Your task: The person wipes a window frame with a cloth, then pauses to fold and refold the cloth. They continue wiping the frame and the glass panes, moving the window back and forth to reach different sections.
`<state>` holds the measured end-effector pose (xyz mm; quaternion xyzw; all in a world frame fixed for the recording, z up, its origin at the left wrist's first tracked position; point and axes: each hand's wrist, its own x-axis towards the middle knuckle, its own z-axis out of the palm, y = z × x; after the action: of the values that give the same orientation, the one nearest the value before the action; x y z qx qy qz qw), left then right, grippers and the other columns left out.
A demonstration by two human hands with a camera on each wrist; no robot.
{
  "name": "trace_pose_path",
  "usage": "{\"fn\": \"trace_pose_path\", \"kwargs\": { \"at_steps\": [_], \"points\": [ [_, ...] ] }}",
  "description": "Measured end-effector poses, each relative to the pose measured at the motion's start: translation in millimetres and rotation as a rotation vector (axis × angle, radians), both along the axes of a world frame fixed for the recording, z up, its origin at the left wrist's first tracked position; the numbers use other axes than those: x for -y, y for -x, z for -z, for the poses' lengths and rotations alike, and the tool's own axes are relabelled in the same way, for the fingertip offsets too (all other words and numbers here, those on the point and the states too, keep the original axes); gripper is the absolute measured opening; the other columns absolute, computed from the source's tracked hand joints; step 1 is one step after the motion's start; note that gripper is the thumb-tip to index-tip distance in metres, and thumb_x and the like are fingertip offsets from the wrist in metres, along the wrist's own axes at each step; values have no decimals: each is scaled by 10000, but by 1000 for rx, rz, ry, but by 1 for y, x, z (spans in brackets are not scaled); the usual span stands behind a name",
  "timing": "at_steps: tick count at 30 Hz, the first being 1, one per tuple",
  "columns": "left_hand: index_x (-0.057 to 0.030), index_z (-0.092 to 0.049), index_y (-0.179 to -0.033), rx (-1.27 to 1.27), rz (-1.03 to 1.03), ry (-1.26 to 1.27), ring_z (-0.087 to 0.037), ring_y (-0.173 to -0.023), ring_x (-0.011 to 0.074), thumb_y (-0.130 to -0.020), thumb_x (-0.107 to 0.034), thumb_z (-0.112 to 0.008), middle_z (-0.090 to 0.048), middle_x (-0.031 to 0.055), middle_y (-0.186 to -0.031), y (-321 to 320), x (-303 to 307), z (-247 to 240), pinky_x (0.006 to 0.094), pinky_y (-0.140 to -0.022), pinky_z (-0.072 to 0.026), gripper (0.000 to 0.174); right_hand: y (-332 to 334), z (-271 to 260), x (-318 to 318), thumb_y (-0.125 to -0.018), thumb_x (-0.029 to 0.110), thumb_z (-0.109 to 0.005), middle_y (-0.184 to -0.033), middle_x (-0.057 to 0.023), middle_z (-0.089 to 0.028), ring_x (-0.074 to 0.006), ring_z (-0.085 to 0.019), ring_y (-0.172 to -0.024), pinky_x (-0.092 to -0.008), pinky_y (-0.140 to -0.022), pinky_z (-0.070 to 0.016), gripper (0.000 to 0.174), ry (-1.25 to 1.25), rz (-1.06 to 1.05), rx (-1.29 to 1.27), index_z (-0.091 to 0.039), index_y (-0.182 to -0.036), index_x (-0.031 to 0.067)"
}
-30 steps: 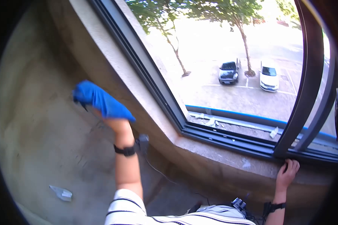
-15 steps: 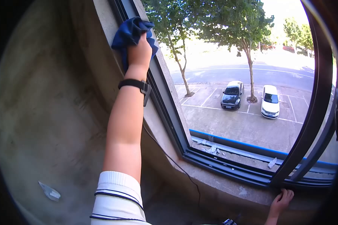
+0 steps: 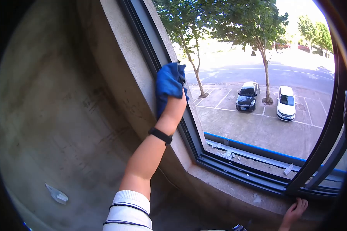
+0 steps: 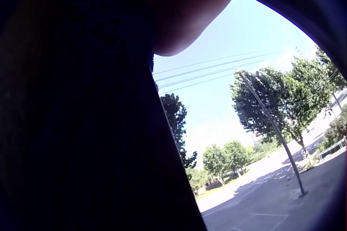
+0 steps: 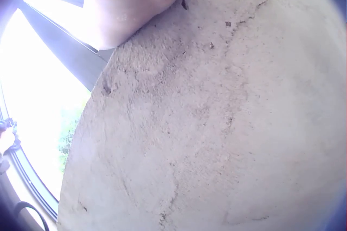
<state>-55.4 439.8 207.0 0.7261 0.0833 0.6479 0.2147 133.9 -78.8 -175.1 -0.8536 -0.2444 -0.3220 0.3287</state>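
Against the left upright of the dark window frame (image 3: 191,133), my left hand (image 3: 176,107) holds a bunched blue cloth (image 3: 169,82). The cloth covers the fingers and lies over the frame and the edge of the concrete beside it. At lower right, my right hand (image 3: 295,210) rests on the sill edge below the frame, fingers loosely bent and holding nothing. In the left wrist view, part of the left hand (image 4: 187,17) shows above a dark mass, with the cloth not distinguishable. The right wrist view shows the right hand (image 5: 135,6) against rough concrete (image 5: 200,112).
Debris (image 3: 227,154) lies in the outer ledge beyond the bottom track. A dark upright (image 3: 324,142) stands at the right of the opening. Outside and below are a black car (image 3: 246,98), a white car (image 3: 286,104) and trees. A pale scrap (image 3: 57,194) is at lower left.
My left hand and the cloth have moved from over the wall onto the window frame, first high up, then lower along it. The right hand stays at the sill while the head view has shifted.
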Motion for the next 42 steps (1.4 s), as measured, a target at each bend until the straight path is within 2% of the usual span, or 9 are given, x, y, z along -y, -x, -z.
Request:
{"fn": "trace_pose_path", "kwargs": {
  "at_steps": [8, 15, 19, 20, 22, 26, 30, 36, 42],
  "points": [
    [-67, -606, -919, 324, 358, 483, -627, -830, 181, -1005, -258, -400, -665, 86, -896, -14, -9, 117, 294, -825, -499, 294, 12, -26, -3, -779, -99, -493, -1020, -179, -559, -381, -489, -1106, -467, -944, -405, 259, -18, -24, -59, -602, -1000, -20],
    [-174, -603, -805, -367, -960, -5, -563, -568, 208, -876, -394, -634, -623, 55, -712, -5, -7, 238, 365, -516, -463, 233, 16, -34, -6, -777, -102, -499, -985, -165, -567, -369, -503, -1082, -454, -927, -416, 257, -12, -40, -53, -611, -994, -21],
    [-118, -604, -841, -285, -187, 509, -562, -614, 264, -878, -332, -651, -630, 118, -742, -3, -30, 320, 378, -582, -460, 222, 16, -36, -10, -757, -105, -498, -952, -161, -576, -372, -506, -1060, -458, -915, -418, 277, -25, -29, -31, -622, -987, -12],
    [-100, -605, -864, -613, -554, 296, -564, -633, 285, -877, -317, -659, -623, 137, -744, 11, 6, 290, 386, -607, -463, 224, 16, -37, -10, -748, -105, -496, -940, -160, -578, -374, -507, -1050, -464, -911, -418, 287, -27, -29, -16, -626, -984, -9],
    [-81, -607, -917, -412, -378, 363, -581, -739, 360, -892, -289, -640, -615, 196, -820, 19, 22, 285, 447, -669, -466, 212, 16, -39, -12, -711, -104, -501, -923, -160, -599, -379, -516, -1006, -471, -896, -422, 300, -62, -41, 32, -641, -954, 2],
    [35, -505, -1300, -869, -145, -221, -521, -1161, 432, -906, -38, -483, -564, 263, -1240, 75, 59, 252, 451, -1020, -382, 402, 19, -52, -12, -687, -39, -552, -845, -133, -603, -355, -533, -942, -431, -832, -458, 262, -41, -10, 90, -651, -913, 47],
    [9, -399, -1410, -309, 158, 290, -391, -1322, 253, -980, -88, -416, -408, 139, -1450, 61, 132, 190, 345, -1120, -234, 441, 22, -62, -11, -696, -15, -569, -840, -100, -610, -334, -540, -952, -416, -826, -473, 231, -56, -14, 55, -648, -899, 61],
    [-27, -303, -1452, 374, 673, 424, -527, -1189, 300, -1006, -254, -444, -473, 154, -1352, 1, 226, 98, 445, -1026, -412, 520, 20, -59, -11, -695, -4, -581, -841, -86, -612, -324, -541, -953, -406, -805, -486, 231, -49, -34, 74, -654, -901, 70],
    [1, -408, -1376, 305, 891, 6, -593, -1026, 207, -939, -203, -597, -564, 129, -1242, -118, 311, -29, 323, -876, -501, 518, 17, -58, -6, -692, 13, -593, -843, -82, -610, -326, -535, -967, -405, -809, -488, 242, -53, -81, 70, -657, -915, 79]
  ]
}}
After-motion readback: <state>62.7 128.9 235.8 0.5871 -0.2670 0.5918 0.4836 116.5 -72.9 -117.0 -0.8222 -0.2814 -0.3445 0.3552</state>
